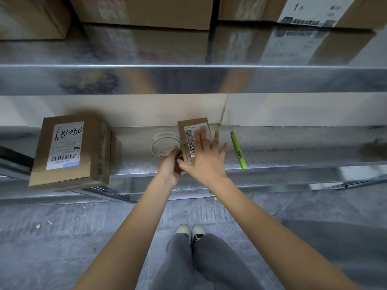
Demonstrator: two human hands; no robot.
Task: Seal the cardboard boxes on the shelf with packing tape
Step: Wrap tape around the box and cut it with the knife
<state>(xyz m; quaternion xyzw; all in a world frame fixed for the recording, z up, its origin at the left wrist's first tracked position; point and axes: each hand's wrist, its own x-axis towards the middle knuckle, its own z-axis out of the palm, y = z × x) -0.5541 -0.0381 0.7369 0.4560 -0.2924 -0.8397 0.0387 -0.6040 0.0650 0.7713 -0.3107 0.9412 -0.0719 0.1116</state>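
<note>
Right hand (206, 155) flattens small box (193, 141), lengthwise toward shelf back.

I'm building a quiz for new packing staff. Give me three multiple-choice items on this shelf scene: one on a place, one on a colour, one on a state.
1. Where is the tape roll?
A. left of the small box
B. on the floor
C. on the large box

2. What colour is the knife?
A. red
B. yellow-green
C. black

3. How is the right hand?
A. clenched in a fist
B. flat, fingers spread on the small box
C. gripping the knife

Answers: 1 A, the roll lies on the shelf beside the box; 2 B, its body is bright yellow-green; 3 B, its fingers lie straight across the label.
</note>
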